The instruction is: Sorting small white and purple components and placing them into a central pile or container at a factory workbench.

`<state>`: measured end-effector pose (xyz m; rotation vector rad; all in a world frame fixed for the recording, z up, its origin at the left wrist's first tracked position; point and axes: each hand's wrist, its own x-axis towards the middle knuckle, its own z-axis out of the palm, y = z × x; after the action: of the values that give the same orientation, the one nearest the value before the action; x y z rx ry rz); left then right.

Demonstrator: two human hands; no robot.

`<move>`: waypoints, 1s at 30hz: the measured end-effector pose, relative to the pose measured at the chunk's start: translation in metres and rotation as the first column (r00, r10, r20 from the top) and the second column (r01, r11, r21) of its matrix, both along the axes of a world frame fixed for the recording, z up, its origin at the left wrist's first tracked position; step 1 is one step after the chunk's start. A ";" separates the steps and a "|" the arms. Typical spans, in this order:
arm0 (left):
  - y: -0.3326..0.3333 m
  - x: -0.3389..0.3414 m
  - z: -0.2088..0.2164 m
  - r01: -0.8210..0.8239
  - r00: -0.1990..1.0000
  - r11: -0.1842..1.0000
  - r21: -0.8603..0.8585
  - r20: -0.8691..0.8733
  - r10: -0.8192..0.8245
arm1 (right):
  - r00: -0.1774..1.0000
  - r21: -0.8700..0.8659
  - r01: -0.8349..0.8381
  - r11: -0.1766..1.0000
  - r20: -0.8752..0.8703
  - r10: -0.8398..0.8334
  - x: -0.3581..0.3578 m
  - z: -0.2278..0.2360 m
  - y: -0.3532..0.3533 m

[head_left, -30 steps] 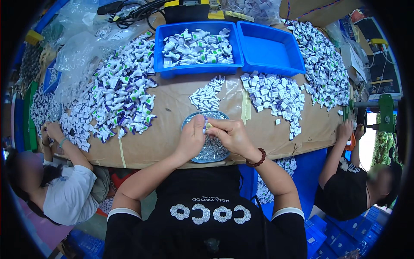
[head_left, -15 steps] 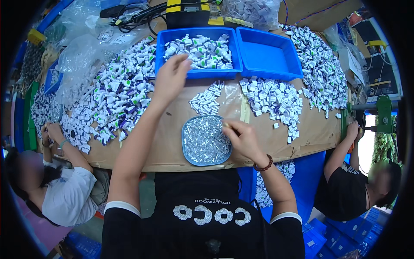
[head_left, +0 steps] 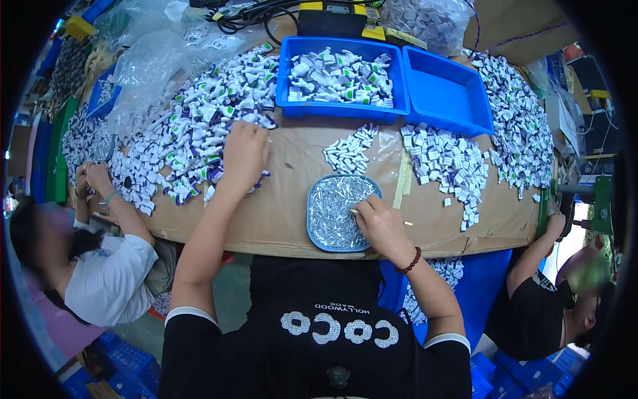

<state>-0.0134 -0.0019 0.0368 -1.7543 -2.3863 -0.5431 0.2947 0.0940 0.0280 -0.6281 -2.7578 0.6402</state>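
Note:
At the right edge of a big heap of white, purple and green plastic pieces (head_left: 199, 130) rests my left hand (head_left: 246, 156). Its fingers are bent down and closed among the pieces; what they hold, if anything, is hidden. My right hand (head_left: 380, 225) is closed in a pinch around a thin yellowish stick-like tool (head_left: 407, 223), which pokes out on both sides of the hand. The tool's tip is over the right part of a blue-grey tray (head_left: 310, 223) full of small shiny metal pins (head_left: 335, 209). Just beyond this tray lies a small pile of slim white pieces (head_left: 349, 149).
A blue bin (head_left: 342, 111) with many assembled-looking white pieces stands beside an empty blue bin (head_left: 448, 86). White blocks (head_left: 448, 159) lie to the right. People sit at both sides, one in a white shirt (head_left: 119, 272), one in black (head_left: 531, 319).
My left hand has moved from above the filled blue bin left and nearer, down to the heap. My right hand has moved over the pins. The whole view has shifted slightly.

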 end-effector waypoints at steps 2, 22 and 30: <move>0.003 0.007 -0.009 -0.059 0.992 0.986 -0.156 -0.116 0.041 | 1.000 -0.004 0.011 1.000 -0.002 -0.011 -0.001 0.001 -0.001; -0.022 0.126 0.006 0.139 -0.055 0.989 0.054 0.997 -0.047 | 0.969 -0.886 0.091 0.454 -0.026 -0.245 0.010 0.017 0.012; -0.019 0.142 0.003 0.347 -0.034 0.937 0.032 0.999 -0.022 | 0.961 -0.961 0.001 0.277 -0.076 -0.264 0.000 0.039 0.008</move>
<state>0.1290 -0.0209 0.0395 -2.1490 -2.9598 -2.5199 0.2943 0.1022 0.0672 -0.8819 -1.7402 2.2271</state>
